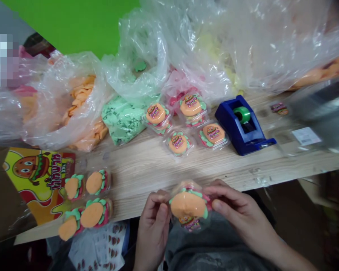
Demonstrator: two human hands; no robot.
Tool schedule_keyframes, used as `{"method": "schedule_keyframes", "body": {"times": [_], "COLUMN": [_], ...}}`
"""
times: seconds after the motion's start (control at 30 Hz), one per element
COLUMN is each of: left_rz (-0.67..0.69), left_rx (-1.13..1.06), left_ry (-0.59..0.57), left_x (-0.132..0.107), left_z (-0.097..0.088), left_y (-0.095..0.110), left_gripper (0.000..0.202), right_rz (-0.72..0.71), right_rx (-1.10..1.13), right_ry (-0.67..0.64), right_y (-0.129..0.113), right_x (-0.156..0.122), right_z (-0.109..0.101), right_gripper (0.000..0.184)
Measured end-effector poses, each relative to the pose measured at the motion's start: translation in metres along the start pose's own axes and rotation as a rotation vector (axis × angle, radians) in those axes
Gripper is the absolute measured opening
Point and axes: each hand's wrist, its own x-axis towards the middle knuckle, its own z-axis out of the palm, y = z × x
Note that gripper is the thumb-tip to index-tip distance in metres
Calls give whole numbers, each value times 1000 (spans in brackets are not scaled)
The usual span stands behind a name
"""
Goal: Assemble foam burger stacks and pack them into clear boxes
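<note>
Both my hands hold one clear plastic case with an orange, green and pink burger-shaped candy [188, 206] just below the wooden table's front edge [243, 177]. My left hand [154, 226] pinches the case's left side with curled fingers. My right hand [237, 212] grips its right side, thumb pressed on the case. A small label shows at the bottom of the case. Several sealed burger candy cases [192, 126] lie on the table beyond my hands. Several more [86, 201] lie at the left on a yellow burger-printed box [36, 177].
A blue tape dispenser [243, 126] with a green roll stands right of the cases. Clear plastic bags of orange [81, 109] and green [124, 118] candy pieces crowd the back. A sticker sheet [101, 244] hangs low left. Another person, blurred, is at far left.
</note>
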Motion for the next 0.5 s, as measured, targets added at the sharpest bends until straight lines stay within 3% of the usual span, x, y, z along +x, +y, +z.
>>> {"method": "schedule_keyframes", "body": {"times": [0.23,0.33,0.5], "left_rz": [124,164,30], "left_rx": [162,153,126], "left_ry": [-119,-76,-11], "left_x": [-14,-16,-10], "left_z": [11,15,4], "left_y": [16,18,3], "left_gripper": [16,13,16], "right_rz": [-109,-113,-122], "right_rx": [-84,-74,-145], "right_ry": [-25,-13,87], "right_y": [-13,-14,-8], "right_x": [-5,-7,-8], "right_z": [-1,1,5], "right_gripper": [14,13,10]}}
